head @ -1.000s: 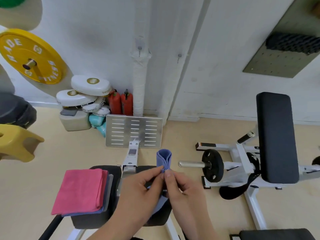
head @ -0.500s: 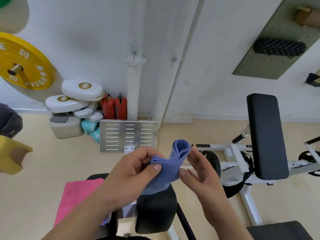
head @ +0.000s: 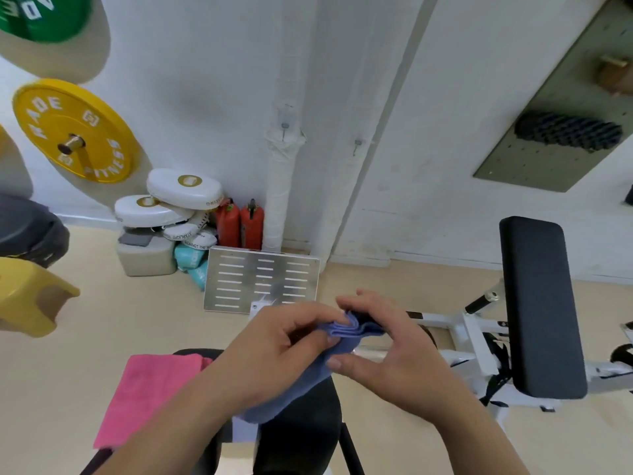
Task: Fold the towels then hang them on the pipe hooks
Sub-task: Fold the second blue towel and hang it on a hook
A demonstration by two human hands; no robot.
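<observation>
Blue towel [head: 301, 385] between hands: left [head: 274, 344], right [head: 394, 354]

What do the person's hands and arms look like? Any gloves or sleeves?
No gloves and no sleeves in view. The left hand and right hand are bare, with short, plain nails. No ring, watch or bracelet shows. The arms are uncovered down to the picture's edge.

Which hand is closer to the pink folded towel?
Left. The left hand holds the blue towel just right of the pink folded towel; the right hand is farther right.
</observation>
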